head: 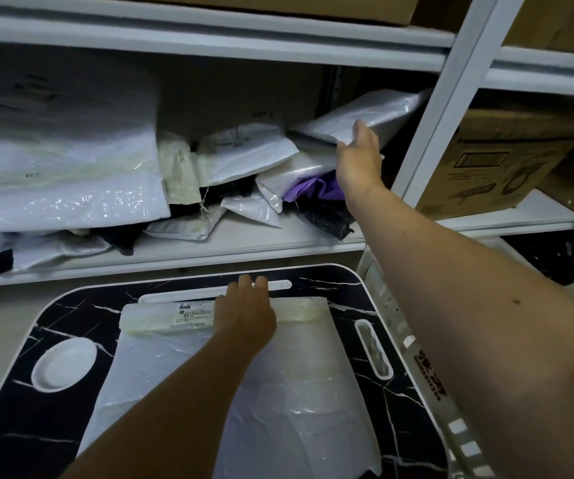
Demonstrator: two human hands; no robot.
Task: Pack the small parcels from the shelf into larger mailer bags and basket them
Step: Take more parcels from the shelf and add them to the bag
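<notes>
White plastic, glossy and crinkled: large mailer bag [244,392] flat on the counter [54,426], pinned at its far, mouth end under the flat, spread left grip [246,314]. Smaller, up right on the shelf [209,247]: white parcel [358,115], tilted, long axis rising rightward, right grip [360,150] nearer, pinching its near edge.

Right hand [360,157] reaches into the shelf [244,248], fingers curled on the near edge of a white parcel [358,115] that tilts up to the right. Below its fingers: more white parcels and a purple bag [308,190] in a loose pile. Left hand [246,314] lies flat, fingers straight, on a labelled packet [161,318] at the top of a large white mailer bag [278,392] on a black marbled tray table [19,426]. Fingertips reach the table's white slot [278,285]. White basket [396,326] right of the table.
</notes>
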